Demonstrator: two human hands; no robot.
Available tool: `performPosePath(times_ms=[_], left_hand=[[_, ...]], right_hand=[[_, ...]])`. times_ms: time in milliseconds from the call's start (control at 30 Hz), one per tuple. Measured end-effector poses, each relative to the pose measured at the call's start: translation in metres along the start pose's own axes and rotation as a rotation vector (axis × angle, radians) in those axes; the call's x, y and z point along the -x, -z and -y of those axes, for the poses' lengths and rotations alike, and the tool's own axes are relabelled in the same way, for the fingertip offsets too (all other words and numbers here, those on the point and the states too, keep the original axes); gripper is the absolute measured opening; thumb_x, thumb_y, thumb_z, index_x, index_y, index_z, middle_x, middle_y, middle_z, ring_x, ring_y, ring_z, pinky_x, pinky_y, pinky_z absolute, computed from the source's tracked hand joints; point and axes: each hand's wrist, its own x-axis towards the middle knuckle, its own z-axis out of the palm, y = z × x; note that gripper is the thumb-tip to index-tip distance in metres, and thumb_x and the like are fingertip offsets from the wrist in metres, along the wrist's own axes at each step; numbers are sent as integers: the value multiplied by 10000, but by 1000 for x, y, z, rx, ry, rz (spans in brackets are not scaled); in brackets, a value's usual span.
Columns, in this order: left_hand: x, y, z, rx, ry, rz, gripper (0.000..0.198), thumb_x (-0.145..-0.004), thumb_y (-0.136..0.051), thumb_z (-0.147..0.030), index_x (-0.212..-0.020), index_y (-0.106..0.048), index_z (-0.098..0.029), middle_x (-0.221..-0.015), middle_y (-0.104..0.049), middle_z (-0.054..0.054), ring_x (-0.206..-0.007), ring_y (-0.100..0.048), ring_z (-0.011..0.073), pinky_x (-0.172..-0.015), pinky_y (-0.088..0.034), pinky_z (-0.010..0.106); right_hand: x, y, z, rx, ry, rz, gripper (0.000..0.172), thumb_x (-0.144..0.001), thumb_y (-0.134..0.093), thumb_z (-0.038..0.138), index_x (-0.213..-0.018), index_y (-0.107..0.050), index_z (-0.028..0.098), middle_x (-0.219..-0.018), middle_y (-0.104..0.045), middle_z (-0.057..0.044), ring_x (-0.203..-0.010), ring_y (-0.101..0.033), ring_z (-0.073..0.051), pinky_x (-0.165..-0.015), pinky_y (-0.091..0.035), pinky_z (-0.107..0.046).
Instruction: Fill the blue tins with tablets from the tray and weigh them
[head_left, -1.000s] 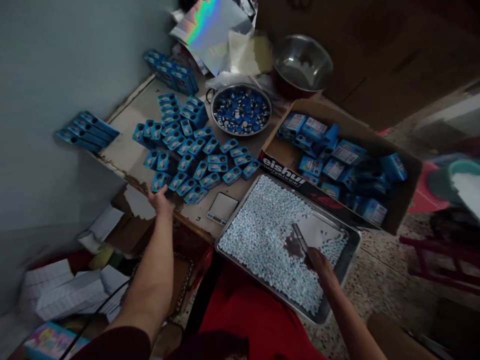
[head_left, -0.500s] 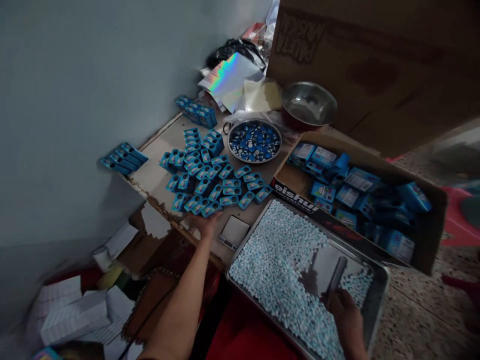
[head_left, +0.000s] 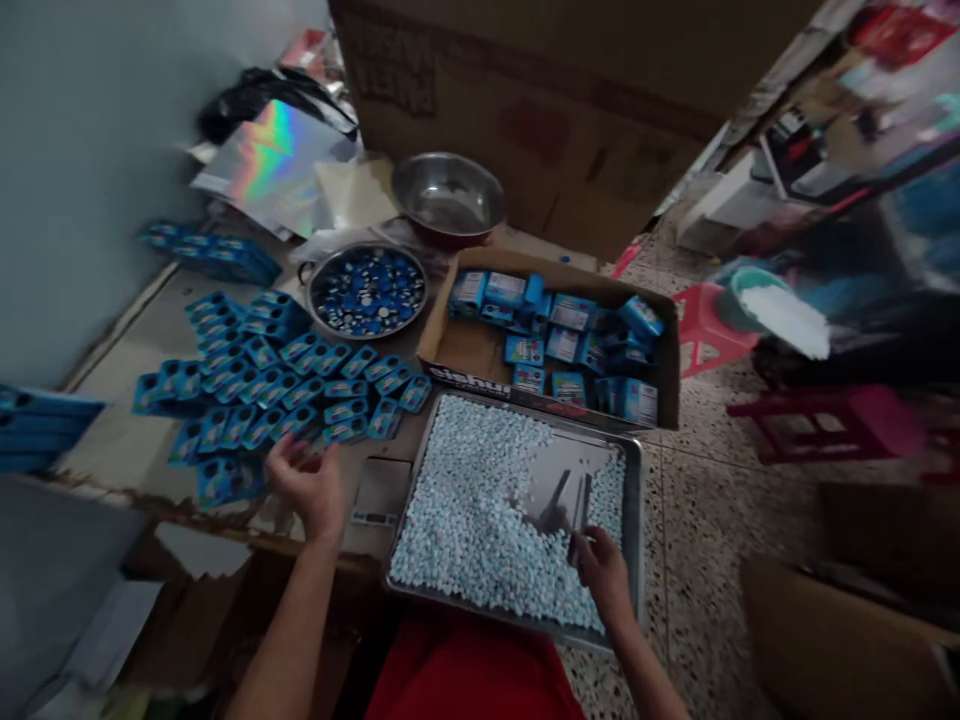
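My left hand (head_left: 304, 483) rests at the near edge of a spread of small blue boxes (head_left: 262, 395) on a worn table, fingers curled; I cannot tell whether it holds one. My right hand (head_left: 602, 572) grips a thin metal tool (head_left: 578, 510) that stands in a metal tray (head_left: 636, 520) filled with small pale blue and white pellets (head_left: 472, 510). A bare patch of tray shows around the tool. A small digital scale (head_left: 379, 490) lies between my hands.
A cardboard box (head_left: 465, 355) of blue packets sits behind the tray. A round pan of blue caps (head_left: 366, 290), a steel bowl (head_left: 448, 195), holographic sheets (head_left: 274, 165) and a big carton (head_left: 540, 90) stand further back. Pink stools (head_left: 817, 425) are on the floor at right.
The view has swung to the right, showing the floor and stools. My left hand drew back to the near edge of the blue boxes. My right hand stays on the tool in the tray.
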Motion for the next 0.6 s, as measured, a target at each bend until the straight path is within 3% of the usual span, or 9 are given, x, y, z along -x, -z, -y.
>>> performPosePath(times_ms=[33,100,133,200,267,333,367,433,600], left_hand=[[-3,-22,-27,-11,-130,61,447,-805,-729,-323,-1216,-583,-225,-1021,-622,40,-837,-627,227,-849,-572,484],[-20,-89,-86,-40,-486,300,238,-880,-666,-266,-1110,-671,-206,-991,-662,45,-906,-645,231,-917,-560,464],[-34,-131,-114,-88,-648,422,256,-862,-686,-205,-1117,-683,-192,-1019,-676,55,-998,-646,244,-978,-539,460],[-64,-217,-160,-227,-820,619,435,-683,-803,-51,-1092,-672,-121,-1153,-676,116,-1179,-620,304,-1098,-472,496],[-90,-291,-184,-417,-884,822,606,-518,-858,26,-1075,-629,-42,-1303,-634,198,-1354,-518,368,-1218,-288,600],[-106,-338,-187,-519,-914,994,593,-515,-842,1,-1047,-580,27,-1373,-598,237,-1448,-427,358,-1226,-73,667],[-109,-351,-182,-541,-920,1049,560,-537,-819,-14,-1025,-556,59,-1387,-584,254,-1476,-386,353,-1203,-5,680],[-111,-359,-170,-537,-943,1102,481,-573,-772,-19,-961,-514,99,-1385,-570,278,-1492,-347,354,-1188,6,675],[-110,-332,-157,-459,-953,1100,443,-602,-755,-19,-916,-464,95,-1392,-523,272,-1443,-402,385,-1180,-263,593]], right_hand=[[-2,0,-3,32,14,-3,489,-754,-586,682,-915,-571,220,-521,-581,38,-367,-478,-152,-389,-339,-260],[-4,-3,-7,77,36,2,427,-776,-561,626,-935,-550,230,-533,-606,30,-381,-515,-172,-415,-356,-268],[-3,-6,-8,85,48,13,401,-783,-556,599,-949,-549,234,-545,-617,27,-397,-536,-180,-433,-370,-271],[2,-14,-8,87,70,16,370,-805,-543,564,-981,-564,239,-572,-630,23,-432,-567,-191,-467,-392,-276],[11,-23,-5,109,82,-5,365,-840,-522,552,-1017,-588,240,-586,-629,18,-455,-579,-199,-485,-393,-278],[22,-29,-3,177,96,-50,377,-875,-502,537,-1066,-619,234,-591,-625,9,-475,-589,-207,-490,-372,-278],[26,-30,-1,228,106,-78,386,-893,-489,521,-1097,-635,229,-602,-630,-1,-497,-604,-212,-498,-365,-277],[30,-28,0,351,110,-128,402,-926,-456,469,-1157,-657,208,-635,-653,-26,-552,-639,-219,-523,-365,-274],[3,-2,0,642,99,-122,374,-948,-424,290,-1190,-654,122,-833,-752,-125,-705,-681,-226,-614,-398,-282]])
